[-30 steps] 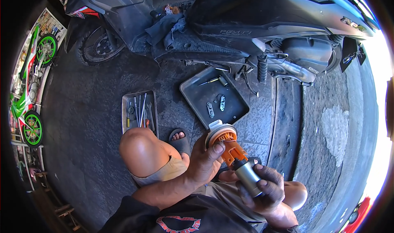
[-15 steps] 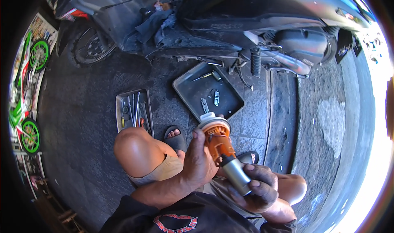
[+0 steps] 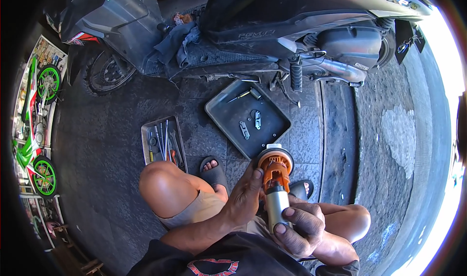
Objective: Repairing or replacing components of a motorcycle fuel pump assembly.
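Note:
In front of my lap I hold a fuel pump assembly between both hands. Its orange plastic holder (image 3: 276,174) has a round dark-rimmed flange with a white piece at the far end. My left hand (image 3: 244,198) is closed around the holder, with the thumb along its left side. The silver cylindrical fuel pump (image 3: 278,207) points back toward me, its far end meeting the orange holder. Fingers and thumb of my right hand (image 3: 302,229) grip the pump's near end from the right. Whether the pump is fully seated in the holder, I cannot tell.
A black tray (image 3: 221,134) beyond my hands holds a screwdriver, metal links and small parts. At left, a smaller tray (image 3: 146,144) carries several tools. A dark scooter (image 3: 253,42) stands across the far side, with a rag (image 3: 180,45) on its footboard. My knees flank my hands.
Both hands and the fuel pump assembly have shifted right in the picture. The assembly has turned from a slant to nearly straight, flange away from me. The view has also shifted slightly.

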`<move>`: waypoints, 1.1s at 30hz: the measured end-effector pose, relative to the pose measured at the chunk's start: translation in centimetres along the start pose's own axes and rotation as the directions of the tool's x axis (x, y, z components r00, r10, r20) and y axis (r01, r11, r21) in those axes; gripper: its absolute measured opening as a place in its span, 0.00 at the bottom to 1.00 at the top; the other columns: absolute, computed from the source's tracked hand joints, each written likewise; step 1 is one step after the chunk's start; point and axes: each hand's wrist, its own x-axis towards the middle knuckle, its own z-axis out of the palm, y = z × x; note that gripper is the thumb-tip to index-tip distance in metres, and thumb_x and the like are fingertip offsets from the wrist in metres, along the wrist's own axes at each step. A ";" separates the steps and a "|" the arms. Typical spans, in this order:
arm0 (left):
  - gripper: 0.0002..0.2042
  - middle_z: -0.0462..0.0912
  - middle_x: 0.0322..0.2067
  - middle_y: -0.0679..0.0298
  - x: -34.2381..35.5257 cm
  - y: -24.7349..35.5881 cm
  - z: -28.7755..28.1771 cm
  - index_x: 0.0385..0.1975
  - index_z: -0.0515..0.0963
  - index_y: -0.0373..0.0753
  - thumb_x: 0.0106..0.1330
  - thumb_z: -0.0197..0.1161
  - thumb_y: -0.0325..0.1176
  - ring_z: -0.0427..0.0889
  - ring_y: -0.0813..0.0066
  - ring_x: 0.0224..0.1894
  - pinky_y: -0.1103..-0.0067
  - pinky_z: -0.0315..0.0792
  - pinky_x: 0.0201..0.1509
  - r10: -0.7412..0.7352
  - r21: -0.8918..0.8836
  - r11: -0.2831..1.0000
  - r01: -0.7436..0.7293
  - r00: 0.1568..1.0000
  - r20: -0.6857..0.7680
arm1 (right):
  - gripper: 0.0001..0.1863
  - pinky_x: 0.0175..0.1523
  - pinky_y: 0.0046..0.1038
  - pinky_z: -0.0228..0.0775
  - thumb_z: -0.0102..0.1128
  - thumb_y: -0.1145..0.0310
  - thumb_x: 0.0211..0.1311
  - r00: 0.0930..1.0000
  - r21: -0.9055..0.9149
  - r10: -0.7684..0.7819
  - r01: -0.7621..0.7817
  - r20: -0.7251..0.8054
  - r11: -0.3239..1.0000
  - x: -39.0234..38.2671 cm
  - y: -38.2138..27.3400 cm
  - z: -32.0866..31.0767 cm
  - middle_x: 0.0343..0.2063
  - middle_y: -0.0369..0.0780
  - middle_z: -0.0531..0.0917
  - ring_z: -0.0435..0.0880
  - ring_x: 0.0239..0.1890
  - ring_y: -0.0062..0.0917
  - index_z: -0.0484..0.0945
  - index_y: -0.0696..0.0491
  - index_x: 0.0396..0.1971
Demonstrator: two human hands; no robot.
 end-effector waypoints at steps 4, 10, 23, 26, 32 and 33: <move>0.30 0.78 0.44 0.61 0.2 -0.1 -1.0 0.66 0.60 0.39 0.77 0.34 0.58 0.83 0.78 0.34 0.79 0.80 0.39 0.014 0.222 0.975 -0.021 0.999 0.031 | 0.23 0.41 0.35 0.85 0.74 0.74 0.42 0.999 0.005 0.007 -0.007 0.042 1.000 0.1 0.1 0.0 0.38 0.45 0.76 0.81 0.36 0.32 0.80 0.50 0.43; 0.32 0.78 0.45 0.55 -0.4 1.8 0.6 0.58 0.66 0.34 0.76 0.34 0.60 0.84 0.69 0.40 0.77 0.82 0.40 -0.256 -0.580 0.756 0.303 0.953 0.165 | 0.22 0.44 0.34 0.80 0.72 0.70 0.43 0.989 -0.035 -0.025 0.030 0.146 0.999 -0.2 -0.1 0.4 0.39 0.42 0.77 0.80 0.37 0.29 0.81 0.46 0.43; 0.28 0.77 0.39 0.60 -0.6 1.4 0.2 0.55 0.67 0.36 0.76 0.40 0.57 0.79 0.75 0.31 0.79 0.77 0.31 -0.044 -0.687 0.726 0.037 0.999 0.007 | 0.20 0.42 0.31 0.78 0.70 0.70 0.45 0.981 -0.038 0.002 0.005 0.194 0.999 -0.2 -0.5 1.3 0.40 0.42 0.80 0.80 0.39 0.29 0.82 0.52 0.43; 0.27 0.76 0.44 0.58 -0.5 1.3 0.3 0.59 0.65 0.38 0.75 0.44 0.57 0.79 0.74 0.33 0.78 0.78 0.32 0.029 -0.681 0.731 -0.041 0.999 -0.029 | 0.20 0.41 0.32 0.78 0.70 0.71 0.44 0.982 -0.048 0.019 -0.010 0.187 0.999 0.0 -1.0 1.0 0.39 0.43 0.80 0.80 0.39 0.29 0.83 0.54 0.42; 0.30 0.75 0.49 0.54 -0.8 1.7 0.4 0.63 0.60 0.40 0.74 0.47 0.57 0.82 0.69 0.37 0.74 0.83 0.35 -0.025 -0.738 0.674 -0.032 0.998 -0.065 | 0.22 0.39 0.31 0.78 0.72 0.72 0.39 0.992 -0.017 0.016 -0.014 0.122 1.000 -0.1 -1.2 2.1 0.38 0.43 0.79 0.79 0.37 0.31 0.83 0.55 0.41; 0.31 0.75 0.50 0.54 -0.8 1.3 -0.2 0.63 0.61 0.39 0.73 0.46 0.59 0.82 0.68 0.38 0.73 0.84 0.37 -0.009 -0.738 0.675 -0.017 0.999 -0.031 | 0.22 0.38 0.30 0.78 0.72 0.72 0.39 0.993 -0.010 0.020 -0.019 0.113 1.000 0.0 -1.3 2.2 0.37 0.43 0.78 0.79 0.36 0.31 0.83 0.55 0.41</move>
